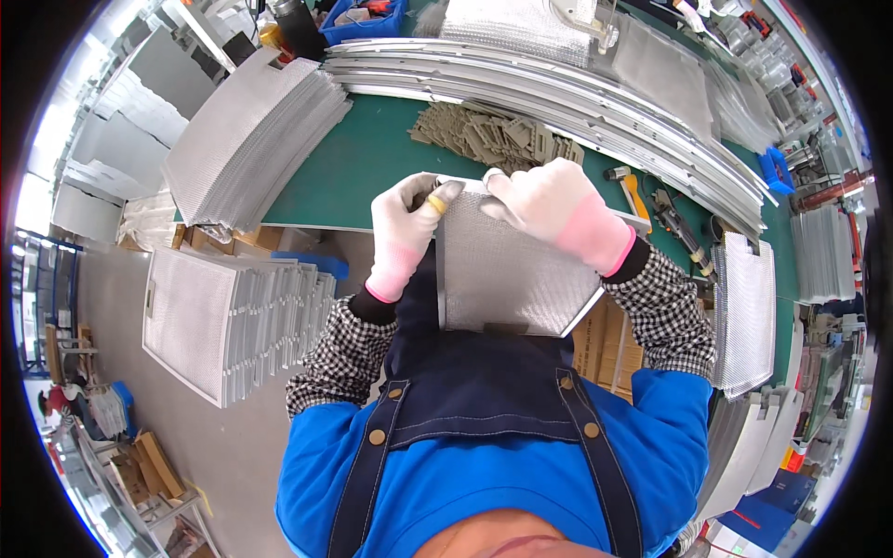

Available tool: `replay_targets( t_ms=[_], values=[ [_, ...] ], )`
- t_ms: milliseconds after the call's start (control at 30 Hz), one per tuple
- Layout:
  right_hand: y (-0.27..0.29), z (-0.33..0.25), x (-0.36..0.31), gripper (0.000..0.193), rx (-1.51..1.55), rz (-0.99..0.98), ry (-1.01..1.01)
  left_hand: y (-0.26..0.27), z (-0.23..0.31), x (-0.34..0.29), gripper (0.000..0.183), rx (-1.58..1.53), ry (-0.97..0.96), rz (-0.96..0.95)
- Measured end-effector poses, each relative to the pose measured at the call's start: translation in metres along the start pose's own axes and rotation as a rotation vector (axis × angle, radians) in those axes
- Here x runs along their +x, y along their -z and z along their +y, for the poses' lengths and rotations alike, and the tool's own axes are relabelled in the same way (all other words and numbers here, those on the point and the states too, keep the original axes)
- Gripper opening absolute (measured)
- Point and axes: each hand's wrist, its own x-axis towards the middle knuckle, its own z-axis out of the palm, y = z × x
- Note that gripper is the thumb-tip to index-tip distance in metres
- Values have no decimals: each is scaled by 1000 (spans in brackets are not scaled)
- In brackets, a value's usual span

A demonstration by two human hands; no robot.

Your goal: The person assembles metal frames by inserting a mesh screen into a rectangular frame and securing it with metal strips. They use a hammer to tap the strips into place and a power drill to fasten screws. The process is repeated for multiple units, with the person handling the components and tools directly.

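Mesh panel [516,265]: pinched at far edge w/ both hands

Held in front of dark apron [484,386], far end over near edge of green table [321,186]. Pinched at far L corner by left hand [400,228], w/ thumb + index closed on frame. Gripped farther R on same edge by right hand [553,209], w/ fingers curled in tight; can't tell re any small part btwn fingertips. Prob. held at 2 pts to stop twisting, maybe braced at apron too (can't tell if touching). Just beyond, on table: loose pile of beige pieces [484,135], prob. for easy reach. Behind: long metal strips [558,84], laid lengthwise, likely to save space. To R: yellow-handled tool [636,197] + power screwdriver [684,232], prob. close by for quick pickup. To L: tall panel stack [246,139] on table, w/ second stack [191,316] lower + nearer, likely grouped for handling.
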Motion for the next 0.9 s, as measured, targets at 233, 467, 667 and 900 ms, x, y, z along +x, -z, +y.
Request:
replay_targets(
  t_ms=[233, 467, 667, 900],
  values=[
    [-12, -5, 7, 22, 20, 109, -127, 2, -2, 8, 25, -73, 3, -83],
    [-29, 11, 17, 26, 226, 148, -167, -1, -2, 18, 17, -70, -66, -68],
    [-32, 19, 13, 26, 177, 110, -119, -17, -6, 26, 13, 14, -81, -18],
    [-29, 14, 8, 23, 242, 166, -176, -14, -4, 23, 17, -121, -53, -139]
  ],
)
